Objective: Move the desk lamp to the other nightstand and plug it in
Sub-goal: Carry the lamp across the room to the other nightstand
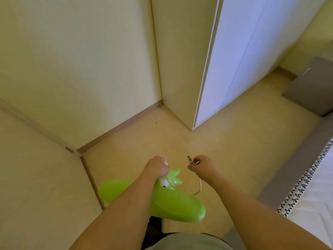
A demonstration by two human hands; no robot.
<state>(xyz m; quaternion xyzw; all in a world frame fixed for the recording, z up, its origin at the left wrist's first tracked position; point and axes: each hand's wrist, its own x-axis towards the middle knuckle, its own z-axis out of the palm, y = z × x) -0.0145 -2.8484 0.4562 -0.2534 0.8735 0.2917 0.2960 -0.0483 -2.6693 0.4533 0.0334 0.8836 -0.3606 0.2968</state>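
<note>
A bright green desk lamp (177, 204) with a wide oval base and a leafy green top hangs in the air in front of me, low in the head view. My left hand (157, 168) is closed around its neck from above. My right hand (201, 164) pinches the plug (191, 160) of the lamp's thin white cord (199, 184), prongs pointing up and left. The cord loops down from the plug toward the lamp's base. My left forearm hides part of the lamp.
Beige floor (225, 141) lies ahead. A cream wall (81, 60) meets a tall white wardrobe (234, 51) in the corner ahead. A bed with a grey frame and patterned cover (306, 186) runs along the right. A grey panel (311, 87) stands at the far right.
</note>
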